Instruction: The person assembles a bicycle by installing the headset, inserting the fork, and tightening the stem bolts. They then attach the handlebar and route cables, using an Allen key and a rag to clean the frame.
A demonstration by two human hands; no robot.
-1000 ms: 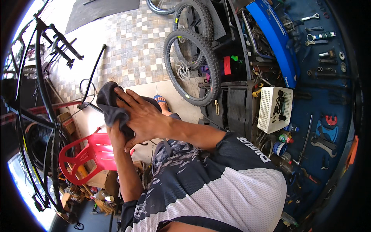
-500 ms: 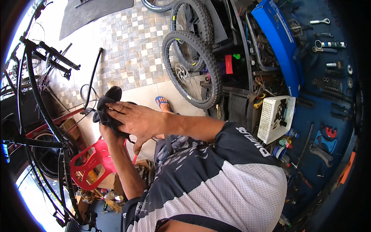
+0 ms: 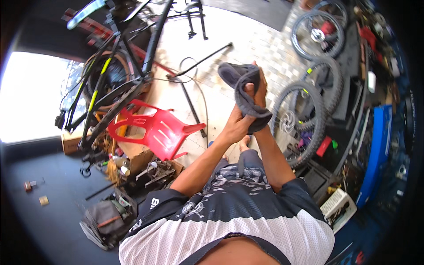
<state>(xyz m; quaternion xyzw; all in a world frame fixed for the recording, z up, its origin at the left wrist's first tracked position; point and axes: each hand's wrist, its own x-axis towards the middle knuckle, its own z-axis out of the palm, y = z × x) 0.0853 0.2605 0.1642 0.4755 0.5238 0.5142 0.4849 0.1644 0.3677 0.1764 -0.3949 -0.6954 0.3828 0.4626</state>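
Observation:
A dark grey cloth (image 3: 238, 74), bunched and folded, is held out in front of me between both hands. My left hand (image 3: 237, 125) grips its lower part, with the thumb lying over the fabric. Against the far right side of the cloth is my right hand (image 3: 262, 92), closed round it; the fabric hides part of those fingers. Both forearms reach forward over my legs, with the hands close together.
Left of my arms stands a red plastic chair (image 3: 162, 133), beside a black bicycle frame (image 3: 153, 43). Bicycle wheels (image 3: 319, 134) lean at the right, near a long blue box (image 3: 376, 152) and a white basket (image 3: 332, 204). A grey backpack (image 3: 107, 221) lies lower left.
My view has swung round to the right, so the chair and bicycle frame show more fully. My right hand, earlier laid flat over the cloth, now grips its far side.

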